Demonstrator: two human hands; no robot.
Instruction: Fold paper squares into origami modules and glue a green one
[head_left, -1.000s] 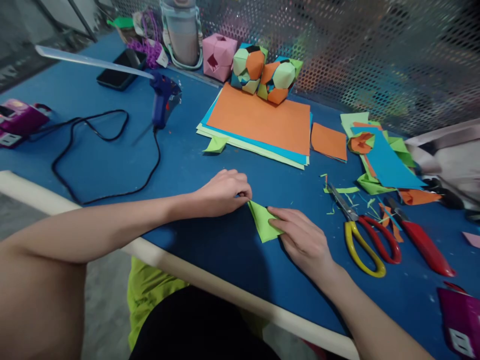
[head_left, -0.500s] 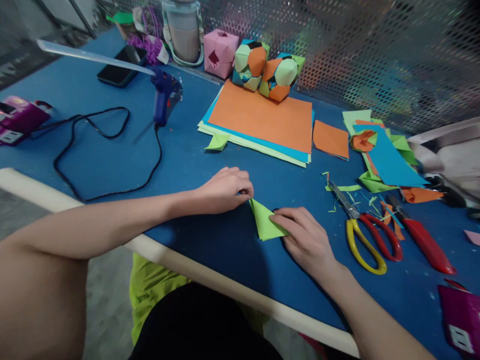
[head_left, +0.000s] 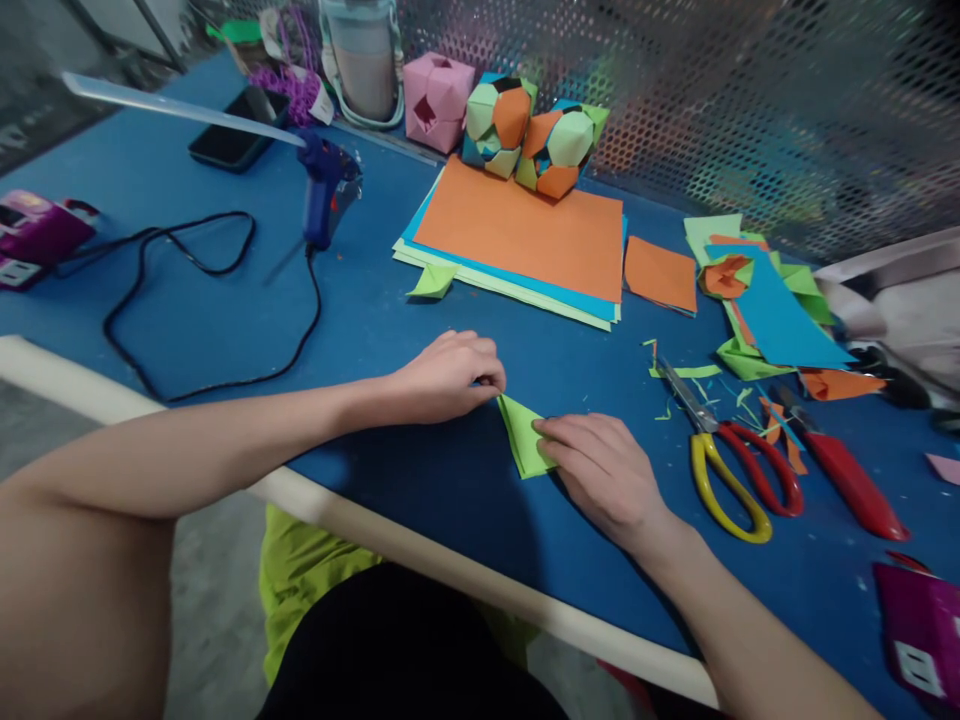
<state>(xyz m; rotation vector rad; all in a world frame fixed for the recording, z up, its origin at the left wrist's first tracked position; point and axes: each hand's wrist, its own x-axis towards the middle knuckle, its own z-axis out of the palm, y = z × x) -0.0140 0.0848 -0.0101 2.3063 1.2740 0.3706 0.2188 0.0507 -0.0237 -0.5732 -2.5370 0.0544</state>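
A small folded piece of lime green paper [head_left: 525,440] lies on the blue table [head_left: 420,500] near its front edge. My left hand [head_left: 454,377] is closed, pinching the paper's upper left corner between thumb and forefinger. On the right side of the paper, my right hand [head_left: 606,472] lies with its fingers together, palm down, pressing the paper and covering its right part. Another folded green piece [head_left: 433,282] rests by the stack of coloured sheets [head_left: 525,228] beyond my hands.
Scissors [head_left: 709,430] and a red-handled cutter [head_left: 855,485] lie at the right among paper scraps. A glue gun [head_left: 322,190] with its cord stands at the left. Paper models [head_left: 499,125], a pink one [head_left: 437,100] and a cup [head_left: 364,65] are at the back.
My right hand has shifted slightly left over the green paper, its fingers now flatter and covering more of the right corner. My left hand keeps its pinch.
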